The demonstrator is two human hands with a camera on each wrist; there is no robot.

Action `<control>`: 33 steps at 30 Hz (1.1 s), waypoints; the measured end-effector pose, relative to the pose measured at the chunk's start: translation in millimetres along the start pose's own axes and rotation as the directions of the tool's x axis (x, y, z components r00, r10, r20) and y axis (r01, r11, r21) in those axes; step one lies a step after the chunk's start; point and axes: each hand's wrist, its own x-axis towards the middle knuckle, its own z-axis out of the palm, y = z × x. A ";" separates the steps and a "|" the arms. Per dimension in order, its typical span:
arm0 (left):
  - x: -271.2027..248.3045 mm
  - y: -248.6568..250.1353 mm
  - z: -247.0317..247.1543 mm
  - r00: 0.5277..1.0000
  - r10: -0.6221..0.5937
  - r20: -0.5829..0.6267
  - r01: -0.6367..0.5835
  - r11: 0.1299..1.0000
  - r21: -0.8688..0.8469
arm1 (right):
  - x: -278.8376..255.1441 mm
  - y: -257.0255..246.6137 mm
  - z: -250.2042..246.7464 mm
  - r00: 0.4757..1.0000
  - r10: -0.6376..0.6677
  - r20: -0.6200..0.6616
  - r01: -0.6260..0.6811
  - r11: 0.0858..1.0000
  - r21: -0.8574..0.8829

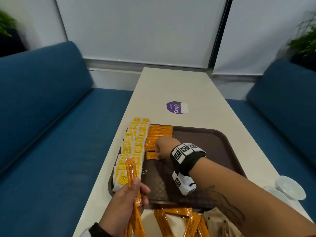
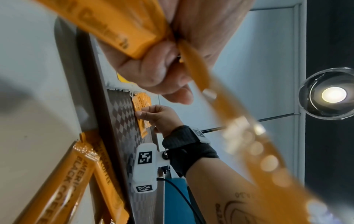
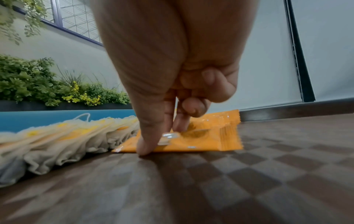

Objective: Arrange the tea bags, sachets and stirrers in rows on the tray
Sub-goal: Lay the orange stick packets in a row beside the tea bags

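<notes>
The surface (image 1: pixel 196 93) carries the brown tray (image 1: pixel 213 151) close to your edge, and loose orange sachets (image 1: pixel 179 219) lie in a heap on the surface just in front of it. On the tray, the tea bags (image 1: pixel 132 147) fill a double row along the left rim, with some of them hanging over that rim. Just beside them runs the row of orange sachets (image 1: pixel 159 134), which is only partly built toward you.

Your right hand (image 1: pixel 163 148) is down on the tray, thumb and fingertips pinching the nearest sachet of the row (image 3: pixel 191 141) as it lies flat. If you push it too far left as you square it, it may ride up onto the soft tea bags, or shove them further over the rim. Their strings (image 3: pixel 82 117) lie loose and could catch a finger.

Your left hand (image 1: pixel 126 200) grips a bundle of sachets (image 1: pixel 132 177) held upright over the tray's near left corner. That bundle hangs right above the nearest tea bags, so a slack grip could drop sticks across both rows. Your right forearm crosses low over the tray and the heap, and a careless pull back may scatter them
</notes>
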 end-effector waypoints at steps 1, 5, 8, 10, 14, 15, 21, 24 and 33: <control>0.8 -0.4 0.8 1.000 -0.003 0.001 0.003 1.000 0.001 | 0.7 -1.3 0.3 1.000 0.003 -0.009 -0.003 1.000 -0.003; 3.4 -1.0 5.5 1.000 -0.002 0.007 0.002 1.000 0.001 | 4.9 -7.8 2.1 0.998 -0.002 -0.068 0.000 1.000 -0.022; 4.6 -1.1 4.8 1.000 0.004 0.004 -0.004 1.000 0.006 | 8.5 -9.5 3.5 0.994 0.009 -0.105 -0.008 1.000 0.002; 5.2 -0.7 2.6 1.000 0.008 -0.003 -0.008 1.000 0.011 | 10.3 -9.1 2.9 0.992 0.022 -0.122 -0.020 1.000 0.020; 6.4 -0.4 -1.0 1.000 0.012 -0.008 -0.012 1.000 0.025 | 13.7 -8.4 1.5 0.991 0.034 -0.131 -0.031 0.999 0.022; 6.6 -0.6 -1.5 1.000 0.011 -0.007 -0.011 1.000 0.027 | 14.5 -7.9 1.1 0.991 0.038 -0.129 -0.036 0.999 0.023; 7.5 -1.1 -3.4 1.000 0.009 0.000 -0.009 1.000 0.026 | 17.8 -1.8 -2.6 0.994 0.072 -0.087 -0.069 0.997 0.031; 8.2 -2.0 -2.0 1.000 0.009 -0.001 -0.009 1.000 0.026 | 17.5 -3.8 -2.4 0.992 0.065 -0.105 -0.061 0.997 0.040; 7.7 -3.1 -2.5 1.000 0.008 -0.001 -0.008 1.000 0.000 | 17.3 -13.1 -0.3 0.990 0.018 -0.141 -0.008 0.997 0.073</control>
